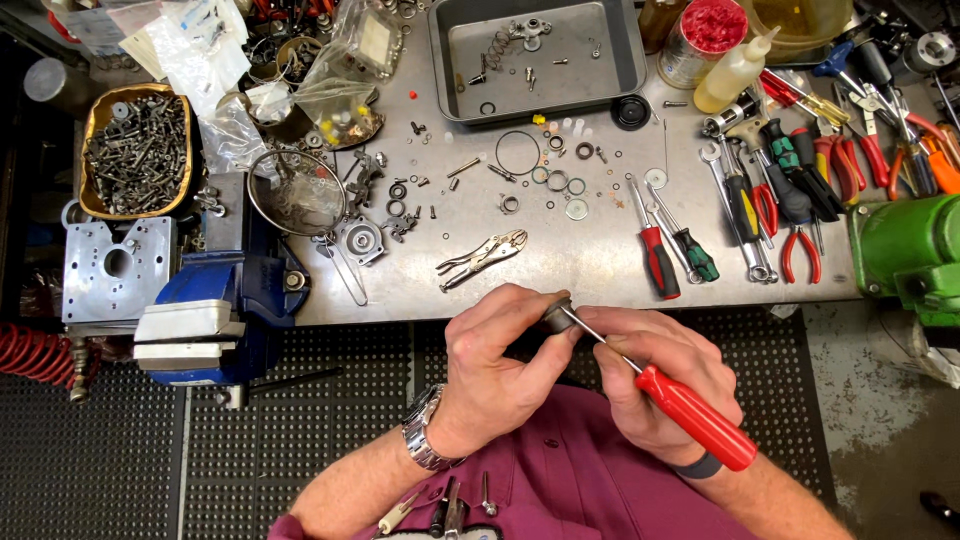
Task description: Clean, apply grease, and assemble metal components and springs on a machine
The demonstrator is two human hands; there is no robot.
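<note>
— Where is the small dark round part (556, 313)?
— Pinched in the left hand (497, 362), below the surface (600, 255) edge.
— And the right hand (655, 375)?
— Its grip wraps a red-handled screwdriver (690, 412), tip in the part. Locking pliers (483, 257) lie nearby.

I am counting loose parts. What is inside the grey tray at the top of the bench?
The tray holds a spring, a small metal fitting, and some screws and rings. Nothing covers its floor.
</note>
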